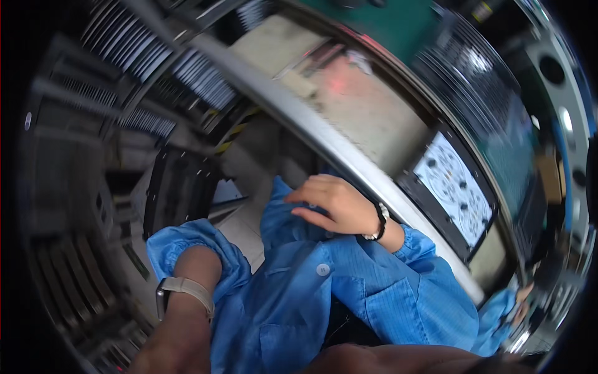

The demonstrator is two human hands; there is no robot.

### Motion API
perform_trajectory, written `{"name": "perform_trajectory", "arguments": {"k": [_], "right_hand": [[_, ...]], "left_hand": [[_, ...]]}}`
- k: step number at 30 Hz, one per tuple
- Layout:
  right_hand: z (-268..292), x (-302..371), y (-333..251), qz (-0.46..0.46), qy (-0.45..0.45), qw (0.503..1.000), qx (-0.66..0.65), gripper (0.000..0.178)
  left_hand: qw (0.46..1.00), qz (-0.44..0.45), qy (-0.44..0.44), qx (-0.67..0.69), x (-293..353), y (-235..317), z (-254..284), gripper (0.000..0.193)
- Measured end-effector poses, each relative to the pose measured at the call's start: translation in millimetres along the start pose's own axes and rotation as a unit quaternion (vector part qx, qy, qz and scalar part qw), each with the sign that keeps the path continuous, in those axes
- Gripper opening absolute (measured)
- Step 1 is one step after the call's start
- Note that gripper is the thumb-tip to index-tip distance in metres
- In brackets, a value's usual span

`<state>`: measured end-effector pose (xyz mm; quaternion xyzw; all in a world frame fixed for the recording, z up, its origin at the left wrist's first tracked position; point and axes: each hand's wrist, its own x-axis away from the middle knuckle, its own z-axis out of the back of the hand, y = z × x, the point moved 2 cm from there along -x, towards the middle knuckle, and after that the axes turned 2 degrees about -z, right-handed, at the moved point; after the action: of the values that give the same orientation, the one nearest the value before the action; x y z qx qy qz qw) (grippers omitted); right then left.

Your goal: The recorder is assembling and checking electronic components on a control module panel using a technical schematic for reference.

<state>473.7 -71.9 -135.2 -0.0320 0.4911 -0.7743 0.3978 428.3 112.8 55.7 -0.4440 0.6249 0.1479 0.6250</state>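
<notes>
My right hand, with a dark beaded bracelet at the wrist, hangs in front of my blue smock. Its fingers are loosely bent, the thumb stands apart, and nothing shows in the grasp. My left hand is raised close to the camera at the lower left edge, past a wristwatch with a pale band. Its fingers are out of sight. Right of my right hand, a black-framed panel with a bright white face and dark spots lies on the pale bench surface, apart from both hands.
A metal rail edges the bench. Slotted racks fill the left, near a dark upright panel. Yellow-black tape marks a low edge. At the far right are another person's hand and blue sleeve, and a cardboard box.
</notes>
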Motion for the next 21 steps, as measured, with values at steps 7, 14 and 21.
{"name": "perform_trajectory", "arguments": {"k": [7, 14, 21], "right_hand": [[-147.8, -141.7, 76.2, 0.0, -0.152, 0.988, -0.021, 0.025], [-260.9, -231.3, 160.0, -0.058, -0.101, 0.985, 0.13, 0.035], [-250.4, -227.4, 157.5, -0.017, -0.057, 0.984, 0.169, 0.026]], "left_hand": [[0.991, 0.113, -0.034, -0.068, -20.7, 113.0, 14.3, 0.048], [0.981, 0.019, -0.059, -0.185, -21.1, 152.3, 14.5, 0.049], [0.943, -0.046, -0.096, -0.316, -14.0, 182.4, 23.8, 0.045]]}}
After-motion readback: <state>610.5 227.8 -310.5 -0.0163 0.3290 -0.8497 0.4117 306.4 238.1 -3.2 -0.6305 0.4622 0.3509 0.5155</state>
